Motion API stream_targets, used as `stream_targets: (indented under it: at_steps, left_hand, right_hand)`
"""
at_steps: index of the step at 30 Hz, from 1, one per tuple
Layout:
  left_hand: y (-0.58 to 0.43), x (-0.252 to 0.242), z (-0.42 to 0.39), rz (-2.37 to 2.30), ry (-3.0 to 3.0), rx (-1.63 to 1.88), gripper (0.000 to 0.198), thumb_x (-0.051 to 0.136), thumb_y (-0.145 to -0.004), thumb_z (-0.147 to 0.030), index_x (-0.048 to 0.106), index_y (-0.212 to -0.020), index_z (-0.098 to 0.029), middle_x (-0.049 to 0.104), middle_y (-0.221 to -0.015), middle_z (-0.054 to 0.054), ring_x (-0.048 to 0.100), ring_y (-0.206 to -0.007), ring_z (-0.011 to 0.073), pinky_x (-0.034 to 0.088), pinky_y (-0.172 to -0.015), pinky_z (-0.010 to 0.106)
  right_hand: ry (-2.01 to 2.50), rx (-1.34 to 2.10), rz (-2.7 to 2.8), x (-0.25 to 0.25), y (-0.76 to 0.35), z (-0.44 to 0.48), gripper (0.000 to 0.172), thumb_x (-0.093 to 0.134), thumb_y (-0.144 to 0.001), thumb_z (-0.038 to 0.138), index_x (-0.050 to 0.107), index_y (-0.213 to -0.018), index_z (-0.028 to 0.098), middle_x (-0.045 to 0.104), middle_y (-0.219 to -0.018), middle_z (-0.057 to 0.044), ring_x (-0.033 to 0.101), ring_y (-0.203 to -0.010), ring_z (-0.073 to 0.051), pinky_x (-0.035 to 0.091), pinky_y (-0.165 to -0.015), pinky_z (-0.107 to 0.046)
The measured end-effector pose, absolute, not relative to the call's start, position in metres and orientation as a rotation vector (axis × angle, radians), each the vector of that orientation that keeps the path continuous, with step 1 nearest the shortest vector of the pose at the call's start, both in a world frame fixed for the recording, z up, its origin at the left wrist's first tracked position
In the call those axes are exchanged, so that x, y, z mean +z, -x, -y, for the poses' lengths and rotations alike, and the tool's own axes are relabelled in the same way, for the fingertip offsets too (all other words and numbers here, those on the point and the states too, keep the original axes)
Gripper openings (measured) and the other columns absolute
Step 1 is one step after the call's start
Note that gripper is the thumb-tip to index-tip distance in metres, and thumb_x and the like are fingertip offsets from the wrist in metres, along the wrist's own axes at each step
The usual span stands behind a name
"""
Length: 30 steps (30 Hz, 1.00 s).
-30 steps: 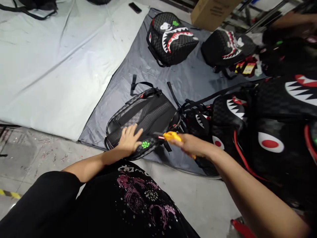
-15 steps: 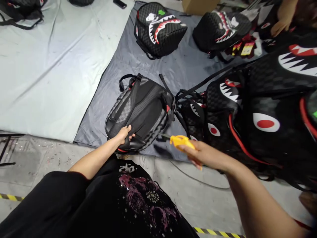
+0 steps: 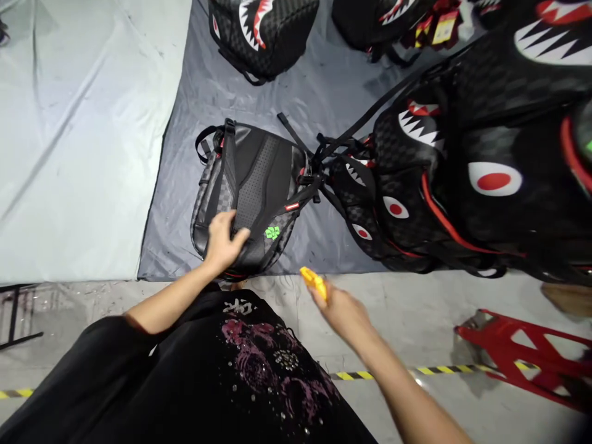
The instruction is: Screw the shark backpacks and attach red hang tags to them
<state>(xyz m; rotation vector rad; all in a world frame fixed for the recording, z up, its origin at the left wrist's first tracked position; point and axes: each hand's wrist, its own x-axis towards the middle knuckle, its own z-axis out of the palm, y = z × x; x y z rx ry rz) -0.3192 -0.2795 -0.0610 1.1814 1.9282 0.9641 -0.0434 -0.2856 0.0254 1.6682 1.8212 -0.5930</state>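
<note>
A black checkered backpack (image 3: 252, 179) lies with its back panel and straps facing up, near the front edge of the grey cloth. My left hand (image 3: 224, 243) is over its lower left part, thumb and fingers apart, and I cannot tell whether it presses on the fabric. A green patch (image 3: 272, 232) and a small red label (image 3: 291, 207) show on the backpack's right side. Past the cloth's front edge, my right hand (image 3: 340, 308) is closed around a yellow-handled tool (image 3: 314, 283). The tool's tip is not visible, and it is apart from the backpack.
Several shark-mouth backpacks (image 3: 411, 185) are piled at the right, with straps reaching toward the nearer backpack. Another backpack (image 3: 291, 46) stands farther back on the grey cloth (image 3: 166, 203). A red stool-like frame (image 3: 513, 351) is on the floor at the lower right.
My right hand has drawn the yellow tool back from the backpack's edge. The backpack's right strap has shifted, exposing the green patch. My left hand has loosened its grip; the view has shifted.
</note>
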Motion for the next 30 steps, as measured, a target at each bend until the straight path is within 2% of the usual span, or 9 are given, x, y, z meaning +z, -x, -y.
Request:
stream_targets:
  at_steps: [2, 4, 6, 9, 12, 15, 18, 23, 30]
  left_hand:
    - [0.358, -0.062, 0.284, -1.969, -0.586, 1.154, 0.034, 0.053, -0.09, -0.04, 0.054, -0.118, -0.02, 0.057, -0.12, 0.01, 0.053, -0.118, 0.0222, 0.044, -0.102, 0.036]
    - [0.386, -0.065, 0.282, -1.805, -0.083, 1.134, 0.022, 0.043, -0.095, -0.032, 0.055, -0.102, -0.015, 0.063, -0.099, 0.009, 0.062, -0.099, 0.0172, 0.052, -0.089, 0.03]
    - [0.402, -0.069, 0.277, -1.563, 0.144, 1.087, 0.024, 0.036, -0.098, -0.029, 0.054, -0.091, -0.014, 0.063, -0.082, 0.008, 0.065, -0.082, 0.0144, 0.055, -0.078, 0.026]
    - [0.403, -0.075, 0.27, -1.254, 0.203, 1.079, 0.032, 0.036, -0.099, -0.035, 0.054, -0.083, -0.014, 0.061, -0.067, 0.005, 0.065, -0.069, 0.0145, 0.056, -0.07, 0.025]
    - [0.393, -0.083, 0.266, -1.022, 0.19, 1.021, 0.035, 0.042, -0.096, -0.043, 0.057, -0.083, -0.014, 0.066, -0.073, 0.008, 0.068, -0.075, 0.0172, 0.057, -0.076, 0.03]
    - [0.387, -0.09, 0.262, -0.901, 0.12, 0.943, 0.037, 0.046, -0.093, -0.049, 0.061, -0.097, -0.015, 0.07, -0.092, 0.011, 0.069, -0.09, 0.0216, 0.053, -0.089, 0.038]
    - [0.392, -0.097, 0.258, -0.856, 0.081, 0.903, 0.046, 0.043, -0.092, -0.055, 0.06, -0.107, -0.015, 0.07, -0.101, 0.013, 0.068, -0.097, 0.024, 0.049, -0.096, 0.044]
    - [0.407, -0.11, 0.257, -0.749, 0.021, 0.828, 0.05, 0.038, -0.094, -0.054, 0.06, -0.112, -0.014, 0.071, -0.101, 0.015, 0.068, -0.097, 0.0257, 0.048, -0.095, 0.049]
    - [0.396, -0.113, 0.258, -0.768, -0.007, 0.985, 0.055, 0.038, -0.094, -0.055, 0.061, -0.115, -0.01, 0.071, -0.102, 0.016, 0.068, -0.1, 0.0256, 0.047, -0.099, 0.047]
  right_hand:
    - [-1.645, -0.659, -1.828, 0.005, 0.056, 0.316, 0.041, 0.035, -0.098, 0.05, 0.056, -0.118, 0.022, 0.071, -0.084, -0.009, 0.069, -0.079, -0.024, 0.043, -0.064, -0.028]
    - [-1.673, -0.638, -1.836, -0.015, 0.069, 0.334, 0.039, 0.033, -0.099, 0.048, 0.055, -0.116, 0.02, 0.071, -0.081, -0.009, 0.069, -0.077, -0.024, 0.044, -0.064, -0.028]
    - [-1.713, -0.584, -1.853, -0.034, 0.081, 0.343, 0.037, 0.032, -0.1, 0.045, 0.053, -0.114, 0.018, 0.07, -0.08, -0.01, 0.07, -0.076, -0.024, 0.043, -0.063, -0.029]
    - [-1.734, -0.573, -1.898, -0.056, 0.097, 0.343, 0.035, 0.032, -0.1, 0.041, 0.052, -0.114, 0.016, 0.07, -0.078, -0.009, 0.07, -0.074, -0.024, 0.042, -0.062, -0.028]
    - [-1.718, -0.624, -1.952, -0.069, 0.119, 0.332, 0.035, 0.034, -0.1, 0.041, 0.053, -0.115, 0.016, 0.071, -0.081, -0.009, 0.069, -0.077, -0.021, 0.041, -0.063, -0.026]
    - [-1.65, -0.671, -2.028, -0.072, 0.139, 0.317, 0.036, 0.037, -0.099, 0.045, 0.053, -0.119, 0.019, 0.072, -0.088, -0.009, 0.069, -0.08, -0.02, 0.04, -0.065, -0.026]
    - [-1.635, -0.641, -2.058, -0.072, 0.139, 0.312, 0.037, 0.038, -0.099, 0.046, 0.051, -0.121, 0.021, 0.072, -0.091, -0.009, 0.068, -0.08, -0.019, 0.039, -0.065, -0.025]
    - [-1.982, -0.418, -1.81, -0.078, 0.113, 0.318, 0.036, 0.035, -0.1, 0.042, 0.049, -0.118, 0.014, 0.07, -0.086, -0.011, 0.066, -0.074, -0.02, 0.032, -0.059, -0.027]
    - [-1.984, -0.548, -1.847, -0.1, 0.133, 0.29, 0.038, 0.032, -0.101, 0.045, 0.048, -0.117, 0.015, 0.07, -0.088, -0.012, 0.068, -0.079, -0.022, 0.036, -0.061, -0.027]
